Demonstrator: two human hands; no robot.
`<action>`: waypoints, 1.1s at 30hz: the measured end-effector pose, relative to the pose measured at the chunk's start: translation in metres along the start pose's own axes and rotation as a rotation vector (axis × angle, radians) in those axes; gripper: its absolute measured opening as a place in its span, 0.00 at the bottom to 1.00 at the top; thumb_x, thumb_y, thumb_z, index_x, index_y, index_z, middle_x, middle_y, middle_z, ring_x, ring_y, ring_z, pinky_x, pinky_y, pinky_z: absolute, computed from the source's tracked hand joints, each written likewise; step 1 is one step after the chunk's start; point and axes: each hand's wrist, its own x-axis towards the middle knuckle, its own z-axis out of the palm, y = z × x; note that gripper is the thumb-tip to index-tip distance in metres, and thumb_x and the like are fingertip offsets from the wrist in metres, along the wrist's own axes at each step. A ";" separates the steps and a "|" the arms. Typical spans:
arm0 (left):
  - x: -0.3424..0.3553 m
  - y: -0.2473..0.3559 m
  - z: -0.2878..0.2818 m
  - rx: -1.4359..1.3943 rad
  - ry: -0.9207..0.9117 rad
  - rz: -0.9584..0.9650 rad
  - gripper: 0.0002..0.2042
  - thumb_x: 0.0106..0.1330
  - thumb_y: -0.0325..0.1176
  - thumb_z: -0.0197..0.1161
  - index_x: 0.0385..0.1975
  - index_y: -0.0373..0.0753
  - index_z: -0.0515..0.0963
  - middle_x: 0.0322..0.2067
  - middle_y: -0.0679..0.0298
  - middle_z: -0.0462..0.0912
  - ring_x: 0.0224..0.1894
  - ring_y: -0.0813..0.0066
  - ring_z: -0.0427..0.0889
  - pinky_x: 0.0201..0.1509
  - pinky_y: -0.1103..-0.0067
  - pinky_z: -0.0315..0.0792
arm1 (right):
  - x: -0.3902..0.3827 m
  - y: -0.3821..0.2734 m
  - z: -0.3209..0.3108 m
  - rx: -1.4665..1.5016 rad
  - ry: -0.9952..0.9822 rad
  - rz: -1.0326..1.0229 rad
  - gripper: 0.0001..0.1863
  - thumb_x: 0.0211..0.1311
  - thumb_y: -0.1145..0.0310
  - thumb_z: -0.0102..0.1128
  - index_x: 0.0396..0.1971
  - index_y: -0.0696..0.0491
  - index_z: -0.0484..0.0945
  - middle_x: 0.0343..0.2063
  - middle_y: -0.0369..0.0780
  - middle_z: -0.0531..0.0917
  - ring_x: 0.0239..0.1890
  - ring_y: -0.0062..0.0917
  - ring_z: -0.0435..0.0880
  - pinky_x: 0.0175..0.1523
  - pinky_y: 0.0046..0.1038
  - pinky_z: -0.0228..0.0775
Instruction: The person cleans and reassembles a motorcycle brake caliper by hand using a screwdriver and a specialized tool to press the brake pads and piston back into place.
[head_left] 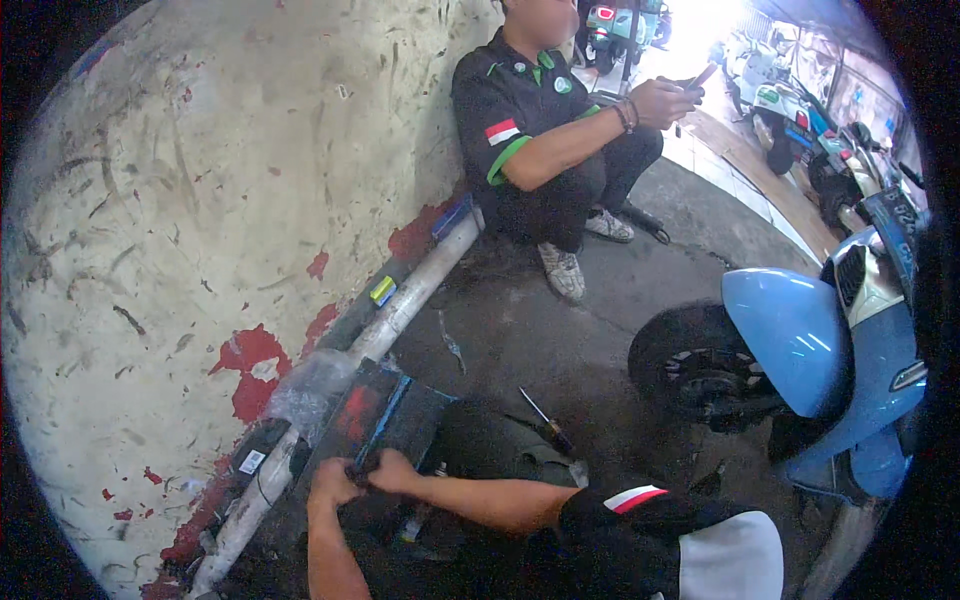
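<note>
Lower left, left hand (336, 484) and right hand (396, 472), grips clamped on a dark item (361, 468), grasp made, handling seemingly unfinished; lower centre, screwdriver (547, 421) on floor (520, 325).

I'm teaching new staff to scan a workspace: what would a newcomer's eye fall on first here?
Probably the glossy light-blue scooter at the right, bright against the dark floor. Next, the pale, stained wall filling the left, with red patches low down. Then the left hand and right hand, close together at lower centre, beside a dark, blue-edged box-like thing.
</note>
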 end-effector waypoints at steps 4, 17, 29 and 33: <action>-0.013 -0.023 -0.004 0.026 -0.030 -0.081 0.26 0.33 0.40 0.74 0.38 0.42 0.80 0.38 0.57 0.82 0.41 0.58 0.80 0.48 0.69 0.73 | -0.018 -0.045 -0.021 0.226 -0.295 0.379 0.26 0.38 0.57 0.64 0.36 0.61 0.78 0.35 0.55 0.80 0.38 0.47 0.80 0.44 0.39 0.72; -0.006 -0.012 -0.007 0.008 -0.006 -0.009 0.22 0.31 0.38 0.75 0.31 0.40 0.81 0.31 0.55 0.82 0.35 0.58 0.82 0.40 0.69 0.74 | -0.027 -0.035 -0.012 -0.439 -0.200 -0.485 0.14 0.46 0.64 0.56 0.24 0.61 0.78 0.27 0.53 0.80 0.33 0.46 0.81 0.38 0.44 0.73; -0.006 -0.011 0.002 0.075 0.000 0.051 0.22 0.36 0.36 0.71 0.36 0.39 0.80 0.37 0.52 0.81 0.41 0.56 0.80 0.47 0.69 0.73 | -0.025 -0.026 -0.006 -0.493 -0.255 -0.411 0.14 0.45 0.65 0.55 0.31 0.59 0.77 0.32 0.51 0.80 0.38 0.47 0.79 0.43 0.43 0.72; -0.011 -0.003 -0.003 0.017 -0.014 0.003 0.25 0.34 0.37 0.73 0.38 0.39 0.80 0.37 0.53 0.81 0.42 0.56 0.80 0.48 0.69 0.73 | -0.016 -0.015 0.000 -0.155 -0.149 -0.208 0.20 0.45 0.59 0.55 0.32 0.61 0.77 0.34 0.53 0.79 0.42 0.47 0.78 0.47 0.44 0.69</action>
